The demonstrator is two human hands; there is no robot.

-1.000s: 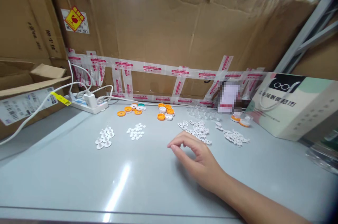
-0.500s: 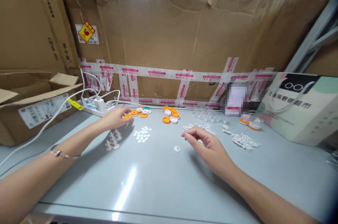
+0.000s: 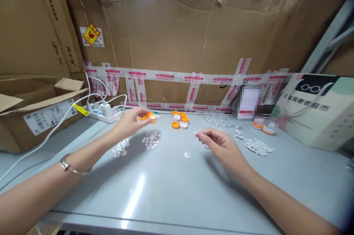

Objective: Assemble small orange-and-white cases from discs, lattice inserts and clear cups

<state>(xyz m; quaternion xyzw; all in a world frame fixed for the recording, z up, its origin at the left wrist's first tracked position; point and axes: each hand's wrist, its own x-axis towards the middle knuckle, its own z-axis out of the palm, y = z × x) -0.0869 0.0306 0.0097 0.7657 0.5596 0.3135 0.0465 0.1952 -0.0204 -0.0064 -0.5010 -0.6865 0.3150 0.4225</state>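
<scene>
My left hand (image 3: 132,121) is raised over the left part of the table, thumb and fingers pinching an orange round cap (image 3: 151,117). Behind it lie more orange and white caps, partly covered by the hand. Small white discs (image 3: 151,140) and a cluster of white stemmed pieces (image 3: 120,150) are below that hand. My right hand (image 3: 221,146) hovers at the right with curled fingers, thumb against the index finger; whatever they may hold is hidden. One white piece with an upright stem (image 3: 187,155) stands on the table to its left.
Further orange and white caps (image 3: 176,125) sit at the back middle. Clear plastic domes (image 3: 218,120), flat white pieces (image 3: 259,147) and orange-based clear pieces (image 3: 269,129) lie to the right. A power strip (image 3: 109,117), an open carton (image 3: 47,117) and a paper bag (image 3: 306,117) border the table.
My left hand has picked up an orange cap from the left group and moved right with it. My right hand has hardly moved; the view has shifted slightly.
</scene>
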